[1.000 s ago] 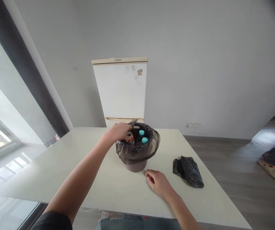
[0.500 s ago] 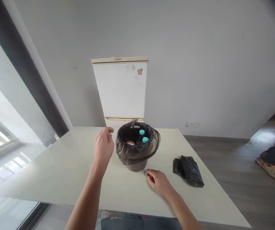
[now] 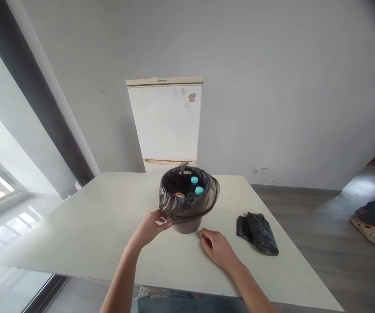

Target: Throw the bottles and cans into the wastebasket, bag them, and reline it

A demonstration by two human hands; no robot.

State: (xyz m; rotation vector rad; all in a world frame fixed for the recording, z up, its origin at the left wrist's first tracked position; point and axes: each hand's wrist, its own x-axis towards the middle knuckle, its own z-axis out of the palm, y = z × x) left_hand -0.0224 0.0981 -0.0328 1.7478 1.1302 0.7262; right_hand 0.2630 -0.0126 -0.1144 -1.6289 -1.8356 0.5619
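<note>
A brown bin [image 3: 187,227] stands on the table, lined with a translucent black garbage bag [image 3: 185,208] folded over its rim. Inside are two bottles with turquoise caps [image 3: 196,184] and a round orange-rimmed item [image 3: 179,194], mostly hidden. My left hand [image 3: 150,228] is at the bag's lower left edge, thumb and fingers apart, fingertips touching the plastic. My right hand [image 3: 218,248] rests on the table just right of the bin's base, loosely curled, with nothing visible in it. Farther right lies a folded black plastic bag [image 3: 259,234].
The pale table [image 3: 86,226] spreads widely to the left, its front edge close to my lap. Behind it stands a white refrigerator [image 3: 168,121] against the grey wall. At the far right, another person's foot in a beige clog [image 3: 373,234] is on the floor.
My left hand has come down from beside the bin's rim to the lower edge of the bag, its fingers now at the plastic. My right hand has stayed in place.
</note>
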